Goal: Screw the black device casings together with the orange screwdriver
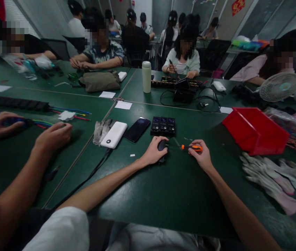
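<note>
My left hand (pixel 156 150) grips a small black plastic part (pixel 161 146) against the green table, its fingers wrapped over the left side. In my right hand (pixel 200 157) is a screwdriver (pixel 195 148) with an orange and black handle. The shaft points left toward the black part; whether its tip touches the part is too fine to tell. Just beyond my left hand sits a row of black modules (pixel 162 126) with small markings on their faces. To their left lie a dark smartphone (pixel 137 129) and a white power bank (pixel 114 135) with a black cable plugged in.
A red bin (pixel 255 130) stands at the right, with work gloves (pixel 270 179) in front. Grey gloves (pixel 102 131) lie by the power bank. A co-worker's hands (pixel 51 137) handle wires at the left. A pale green bottle (pixel 146 77) stands farther back; other people sit across the table.
</note>
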Available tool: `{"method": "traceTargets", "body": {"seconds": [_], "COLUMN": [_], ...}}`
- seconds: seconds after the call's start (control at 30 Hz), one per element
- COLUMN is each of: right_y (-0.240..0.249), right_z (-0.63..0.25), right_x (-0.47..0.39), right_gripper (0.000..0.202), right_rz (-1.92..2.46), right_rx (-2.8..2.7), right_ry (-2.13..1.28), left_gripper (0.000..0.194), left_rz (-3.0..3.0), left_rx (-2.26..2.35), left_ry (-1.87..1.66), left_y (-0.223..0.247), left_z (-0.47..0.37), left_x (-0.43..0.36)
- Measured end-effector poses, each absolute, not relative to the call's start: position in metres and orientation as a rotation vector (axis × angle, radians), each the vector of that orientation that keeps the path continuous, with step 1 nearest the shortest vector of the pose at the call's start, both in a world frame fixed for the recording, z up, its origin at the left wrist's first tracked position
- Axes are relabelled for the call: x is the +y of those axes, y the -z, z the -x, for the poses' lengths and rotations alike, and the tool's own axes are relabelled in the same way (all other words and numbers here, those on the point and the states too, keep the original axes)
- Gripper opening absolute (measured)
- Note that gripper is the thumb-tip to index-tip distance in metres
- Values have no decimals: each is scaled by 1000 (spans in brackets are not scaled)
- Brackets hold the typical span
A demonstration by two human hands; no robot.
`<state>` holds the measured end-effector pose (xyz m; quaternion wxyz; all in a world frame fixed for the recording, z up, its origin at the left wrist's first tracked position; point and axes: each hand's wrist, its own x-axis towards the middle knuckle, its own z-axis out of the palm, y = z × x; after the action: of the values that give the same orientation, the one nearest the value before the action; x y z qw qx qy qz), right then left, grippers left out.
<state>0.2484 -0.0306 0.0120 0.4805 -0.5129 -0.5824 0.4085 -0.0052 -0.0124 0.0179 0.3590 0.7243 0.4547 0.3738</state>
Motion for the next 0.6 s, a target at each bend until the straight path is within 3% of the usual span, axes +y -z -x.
{"method": "traceTargets", "body": {"seconds": [0.17,0.6], "right_y": [-14,-20], "right_z": [-248,-242], "right_x": [-33,-36], "right_gripper": [25,30], "right_rz": [1272,1380], "right_rx": [-1451,-1393], "right_ry": [-959,-1069], "left_gripper": [35,36], "left_rz": [-1868,-1872], "left_rx": [1167,1182], "left_ry": [-965,-945], "left_y": [-17,-16], "left_z": [6,5], "left_x": [-12,-12]}}
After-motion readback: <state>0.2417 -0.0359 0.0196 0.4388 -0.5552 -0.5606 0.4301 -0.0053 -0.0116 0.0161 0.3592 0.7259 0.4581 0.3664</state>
